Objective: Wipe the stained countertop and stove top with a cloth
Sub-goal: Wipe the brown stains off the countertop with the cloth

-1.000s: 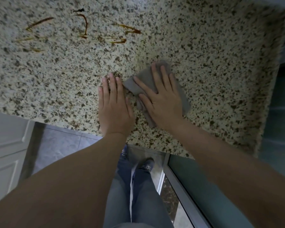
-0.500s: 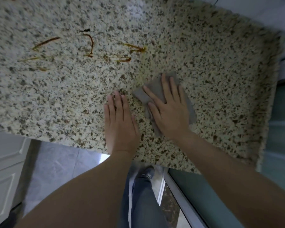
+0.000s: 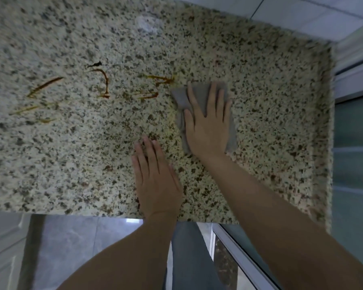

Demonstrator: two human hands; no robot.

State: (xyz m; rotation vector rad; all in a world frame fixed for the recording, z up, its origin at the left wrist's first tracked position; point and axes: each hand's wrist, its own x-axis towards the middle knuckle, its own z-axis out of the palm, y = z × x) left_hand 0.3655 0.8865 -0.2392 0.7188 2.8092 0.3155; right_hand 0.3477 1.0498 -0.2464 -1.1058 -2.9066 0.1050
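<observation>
grey cloth (image 3: 199, 95) under flat right hand (image 3: 208, 130)

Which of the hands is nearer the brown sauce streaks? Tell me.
Right. The right hand presses the cloth just beside the streaks; the left hand rests flat nearer the counter's front edge.

Dim, flat indoor light. A pale glare patch on the countertop (image 3: 71, 153) lies beyond and left of the right hand (image 3: 208, 130). Edges smear and bow; little shadow.
</observation>
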